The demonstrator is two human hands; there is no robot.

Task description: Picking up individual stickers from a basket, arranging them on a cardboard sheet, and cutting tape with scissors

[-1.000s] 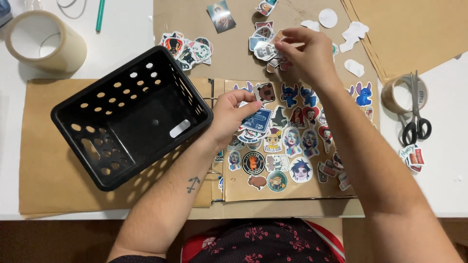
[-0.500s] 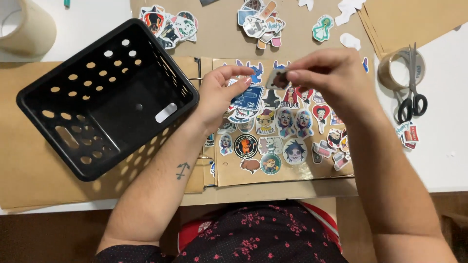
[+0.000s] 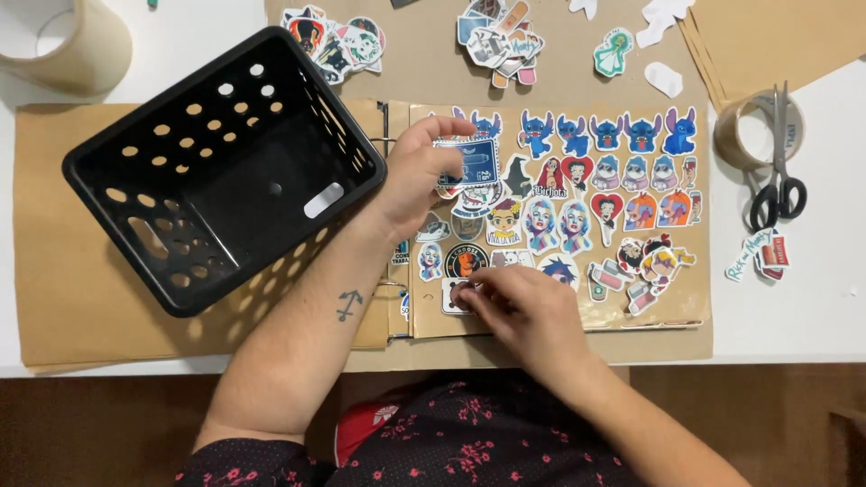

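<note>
While the left hand [image 3: 417,173] rests flat on the upper left of the sticker page [image 3: 695,298], its fingers curl loosely beside a blue stamp-shaped sticker [image 3: 476,162]; thumb and fingers stand apart, nothing pinched between them. Right hand [image 3: 523,311] low on the page, fingertips [image 3: 471,298] drawn together and pressed on a small white-edged sticker [image 3: 454,296] at the bottom left corner of the sheet. Cannot tell if that sticker is pinched or only pressed flat.

Page is brown card, part of a ring binder [image 3: 388,135], crowded with cut-out cartoon stickers: a row of blue creature stickers [image 3: 606,133] along the top, portrait stickers [image 3: 557,225] in the middle.

Black perforated plastic basket [image 3: 216,171] tilted on brown kraft paper [image 3: 63,234], just left of the binder, touching the left forearm. Loose sticker piles [image 3: 501,41] above the page on more kraft paper. Roll of brown tape [image 3: 68,45] at top left. Second tape roll [image 3: 749,135] at right on the white table [image 3: 812,307], black-handled scissors [image 3: 778,171] lying across it. Two stray stickers [image 3: 758,254] below the scissors.
</note>
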